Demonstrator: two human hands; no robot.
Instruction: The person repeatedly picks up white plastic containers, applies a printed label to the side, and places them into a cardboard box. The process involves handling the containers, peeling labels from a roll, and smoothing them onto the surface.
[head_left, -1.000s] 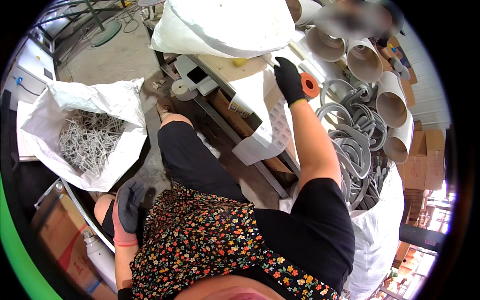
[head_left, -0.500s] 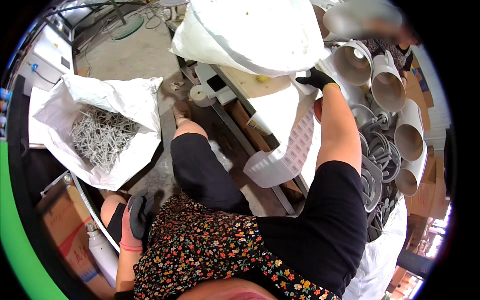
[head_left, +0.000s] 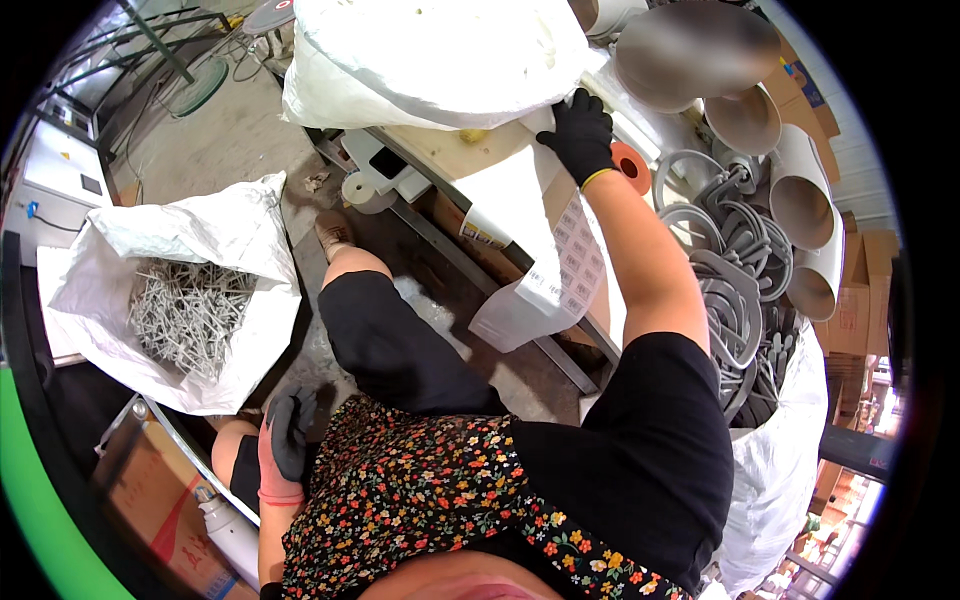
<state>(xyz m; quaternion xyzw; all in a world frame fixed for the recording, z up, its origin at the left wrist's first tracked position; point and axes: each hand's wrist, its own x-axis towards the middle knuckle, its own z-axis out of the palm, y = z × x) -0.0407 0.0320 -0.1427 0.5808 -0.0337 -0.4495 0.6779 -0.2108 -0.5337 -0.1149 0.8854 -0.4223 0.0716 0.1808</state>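
My right hand [head_left: 580,138], in a black glove with a yellow cuff, reaches over the workbench. Its fingers are apart, palm down, at the edge of a big white woven sack [head_left: 430,70]; nothing shows in its grasp. Below its wrist, a translucent sheet of printed labels [head_left: 577,250] hangs over the bench edge. An orange roll [head_left: 630,167] lies just right of the wrist. My left hand [head_left: 287,440], in a grey-and-pink glove, rests low beside my left thigh with its fingers loosely stretched and holding nothing visible.
An opened white sack of grey metal pieces [head_left: 190,315] stands at left. Looped grey parts [head_left: 735,260] fill a sack at right, below several wide grey pipes [head_left: 800,190]. A cardboard box [head_left: 160,500] and white bottle [head_left: 230,535] sit lower left.
The view has swung to the right, so things sit further left. My right hand has shifted along the sack's edge, its fingers now spread. The left hand stays by the thigh.
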